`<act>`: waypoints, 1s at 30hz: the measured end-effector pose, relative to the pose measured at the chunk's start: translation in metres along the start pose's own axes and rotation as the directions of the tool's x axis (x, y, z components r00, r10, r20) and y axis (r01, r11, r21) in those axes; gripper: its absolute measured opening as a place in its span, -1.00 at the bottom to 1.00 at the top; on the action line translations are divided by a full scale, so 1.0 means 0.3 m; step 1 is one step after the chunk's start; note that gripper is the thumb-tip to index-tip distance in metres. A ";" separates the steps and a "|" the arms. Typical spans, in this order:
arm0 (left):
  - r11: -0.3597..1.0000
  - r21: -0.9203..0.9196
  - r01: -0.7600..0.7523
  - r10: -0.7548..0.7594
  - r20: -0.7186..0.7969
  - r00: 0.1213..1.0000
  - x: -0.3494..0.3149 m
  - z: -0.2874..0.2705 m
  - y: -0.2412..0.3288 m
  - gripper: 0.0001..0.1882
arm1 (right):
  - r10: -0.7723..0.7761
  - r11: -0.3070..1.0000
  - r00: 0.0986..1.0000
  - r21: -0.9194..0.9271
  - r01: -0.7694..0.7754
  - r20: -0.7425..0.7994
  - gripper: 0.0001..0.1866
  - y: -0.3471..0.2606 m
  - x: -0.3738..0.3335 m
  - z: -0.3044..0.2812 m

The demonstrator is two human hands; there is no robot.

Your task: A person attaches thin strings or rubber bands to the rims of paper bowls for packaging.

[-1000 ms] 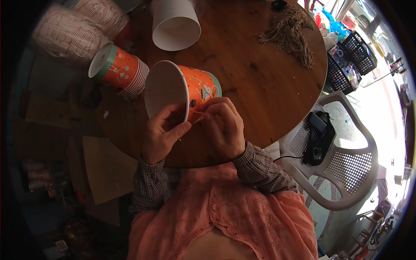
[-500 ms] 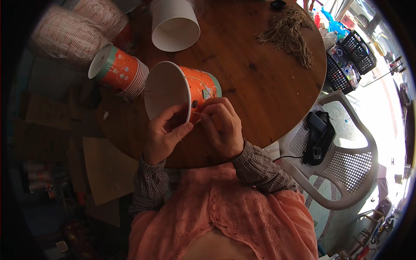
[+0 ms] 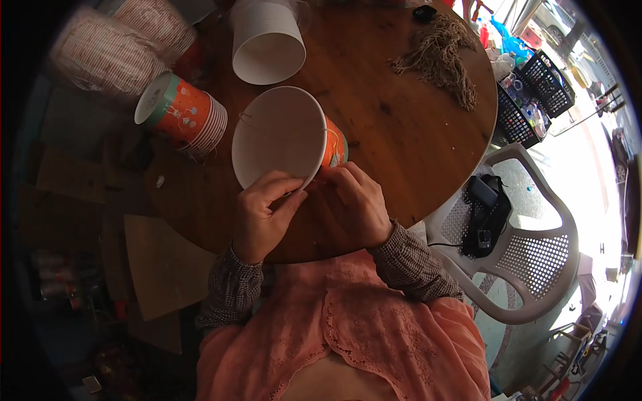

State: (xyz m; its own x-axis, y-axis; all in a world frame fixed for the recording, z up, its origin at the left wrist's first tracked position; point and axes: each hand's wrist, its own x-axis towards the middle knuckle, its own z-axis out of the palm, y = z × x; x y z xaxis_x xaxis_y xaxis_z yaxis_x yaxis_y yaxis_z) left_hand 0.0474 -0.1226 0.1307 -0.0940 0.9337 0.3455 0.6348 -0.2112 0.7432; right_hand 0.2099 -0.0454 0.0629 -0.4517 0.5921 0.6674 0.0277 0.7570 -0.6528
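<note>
A large orange paper bucket (image 3: 279, 134) with a white inside lies tilted on the table, its mouth turned toward me. My left hand (image 3: 266, 210) pinches the near edge of its rim, thumb outside and fingers at the inner wall. A thin cord (image 3: 330, 131) runs over the right part of the rim, and a short bit of cord pokes through the wall inside at the far left. Close against the outer wall, my right hand (image 3: 358, 200) is closed in a pinch at the cord; its fingertips are partly hidden behind the rim.
A round wooden table (image 3: 401, 154) bears nested white buckets (image 3: 271, 57), a stack of orange cups (image 3: 184, 113) and a bundle of tan cords (image 3: 445, 57). Plastic-wrapped stacks (image 3: 100, 53) stand at far left. A plastic chair (image 3: 545, 260) holding black devices stands right.
The bucket has turned so its mouth faces me more, and has shifted slightly right. My right hand has moved a little right and down, its fingertips now further behind the rim.
</note>
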 end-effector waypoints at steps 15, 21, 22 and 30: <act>0.988 0.139 -0.064 0.061 0.023 0.998 0.037 -0.017 -0.046 -0.87 | -0.220 0.950 0.975 -0.219 0.223 0.037 -0.85 0.042 0.205 -0.076; 0.990 0.102 -0.101 0.099 0.021 0.995 0.054 -0.091 -0.111 -0.89 | -0.225 0.956 0.970 -0.170 0.238 0.095 -0.72 0.050 0.222 0.004; 0.990 0.104 -0.099 0.098 0.013 0.995 0.056 -0.097 -0.117 -0.89 | -0.221 0.961 0.970 -0.147 0.233 0.098 -0.73 0.042 0.229 0.010; 0.993 -0.116 0.027 -0.050 -0.198 0.979 0.097 -0.089 -0.159 -0.94 | 0.007 1.000 0.991 -0.019 -0.004 0.133 -0.88 -0.001 0.241 0.046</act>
State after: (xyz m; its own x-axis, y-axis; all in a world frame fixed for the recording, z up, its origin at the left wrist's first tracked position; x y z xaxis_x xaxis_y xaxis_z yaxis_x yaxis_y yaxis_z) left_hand -0.0062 -0.0932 0.1205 -0.2752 0.8673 0.4147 0.5389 -0.2180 0.8136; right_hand 0.1648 -0.0066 0.1064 -0.5662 0.5550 0.6094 0.0461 0.7595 -0.6489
